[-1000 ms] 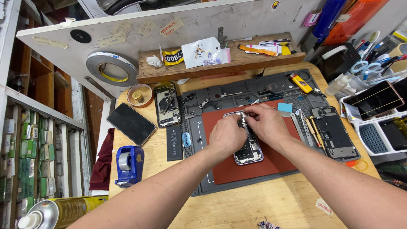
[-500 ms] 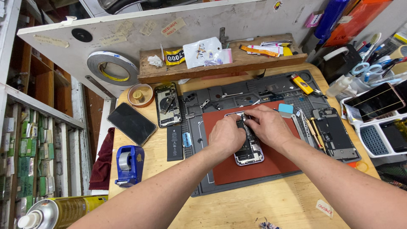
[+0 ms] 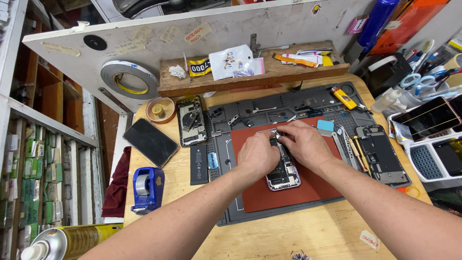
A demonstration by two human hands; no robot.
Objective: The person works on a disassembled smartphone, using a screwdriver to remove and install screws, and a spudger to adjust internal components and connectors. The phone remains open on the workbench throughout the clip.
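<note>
A white plastic bag (image 3: 230,61) with small parts lies on the rough wooden shelf (image 3: 308,72) at the back of the counter (image 3: 269,238), with a yellow and black label (image 3: 199,66) just left of it and flat orange and white strips (image 3: 303,57) to its right. Several pale paper stickers (image 3: 197,32) cling to the grey-white board (image 3: 269,26) behind the shelf, and a pink tag (image 3: 357,24) sits at its upper right. A large roll of tape (image 3: 129,79) leans against that board. A small red-and-white sticker (image 3: 370,239) lies on the bare wood near the counter's front edge.

An opened phone (image 3: 285,171) lies on the red pad (image 3: 269,197) in the middle of the dark grey work mat (image 3: 226,202), its insides facing up. The left hand (image 3: 257,154) rests on the phone's left side, fingers curled down onto its upper part. The right hand (image 3: 303,144) comes in from the right, its fingers (image 3: 284,132) bent and pinched together at the top end of the phone, touching the left hand's fingertips there. Whether something small is held in that pinch cannot be made out.

Left of the mat lie a second open phone body (image 3: 191,120), a black battery (image 3: 198,164) and a dark screen (image 3: 150,142); a blue tape dispenser (image 3: 147,188) stands near the front. Right of the pad lies another stripped phone frame (image 3: 381,155).
</note>
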